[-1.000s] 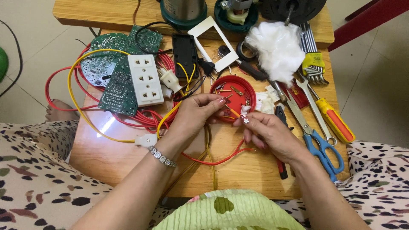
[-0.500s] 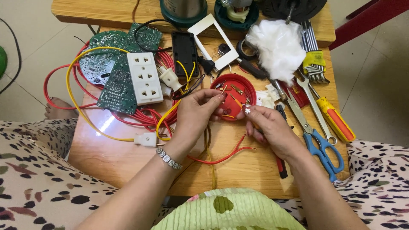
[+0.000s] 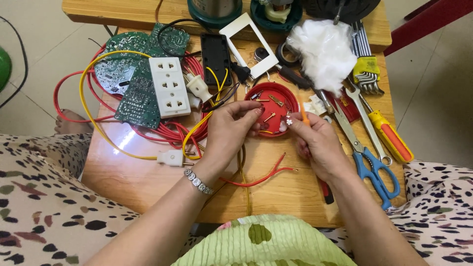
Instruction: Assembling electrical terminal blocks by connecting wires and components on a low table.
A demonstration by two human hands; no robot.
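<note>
My left hand (image 3: 230, 132) is curled at the left rim of a round red lid (image 3: 276, 94) that holds several small brass screws and pins. Its fingertips and thumb pinch together there, and a brown-yellow wire (image 3: 243, 170) runs out from under the palm toward me. My right hand (image 3: 318, 144) is just right of the lid, closed on a thin orange-handled tool (image 3: 304, 116) that points up. A loose red wire (image 3: 263, 177) with bare ends lies on the wood between my wrists.
On the wooden table (image 3: 148, 182) lie a white socket strip (image 3: 169, 86), green circuit boards (image 3: 132, 93), coiled red and yellow cables (image 3: 88, 106), a white plug (image 3: 170, 158), blue-handled scissors (image 3: 377, 170), a wrench (image 3: 367, 116), a screwdriver (image 3: 391, 135) and white stuffing (image 3: 320, 51).
My hands, which met over the red lid, have drawn slightly apart. The right hand has shifted right and down, and the red wire's bare ends now show on the table.
</note>
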